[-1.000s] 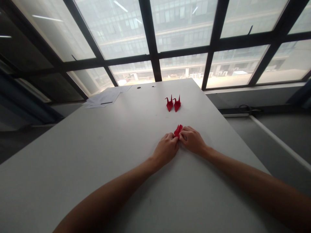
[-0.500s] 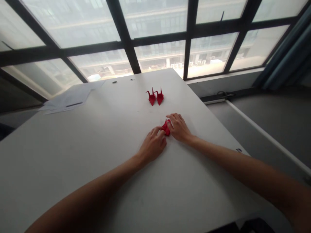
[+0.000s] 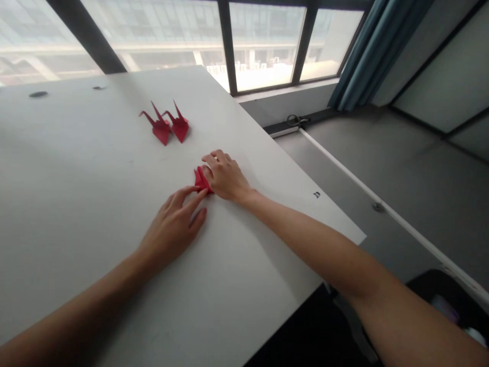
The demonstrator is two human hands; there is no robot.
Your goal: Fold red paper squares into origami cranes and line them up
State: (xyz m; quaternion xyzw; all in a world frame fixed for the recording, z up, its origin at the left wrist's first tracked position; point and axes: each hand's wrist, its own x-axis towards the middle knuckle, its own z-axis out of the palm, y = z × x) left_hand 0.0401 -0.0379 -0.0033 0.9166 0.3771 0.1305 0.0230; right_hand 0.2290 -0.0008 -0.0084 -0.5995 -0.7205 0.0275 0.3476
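A small folded piece of red paper (image 3: 200,179) lies on the white table (image 3: 76,168). My right hand (image 3: 225,176) rests over its right side with curled fingers pressed on it. My left hand (image 3: 173,224) lies flat just in front of it, fingers stretched, the fingertips touching the paper's near edge. Two finished red paper cranes (image 3: 168,124) stand side by side farther back on the table.
The table's right edge (image 3: 305,173) runs diagonally close to my right arm, with grey floor beyond. A window with dark frames (image 3: 225,46) lies behind the table and a teal curtain (image 3: 367,51) hangs at the right. Two small dark holes (image 3: 38,94) sit at the table's far side.
The view has swung right and down, so the table and cranes sit farther left. My left hand has opened flat and slid back from the red paper; my right hand stays on it.
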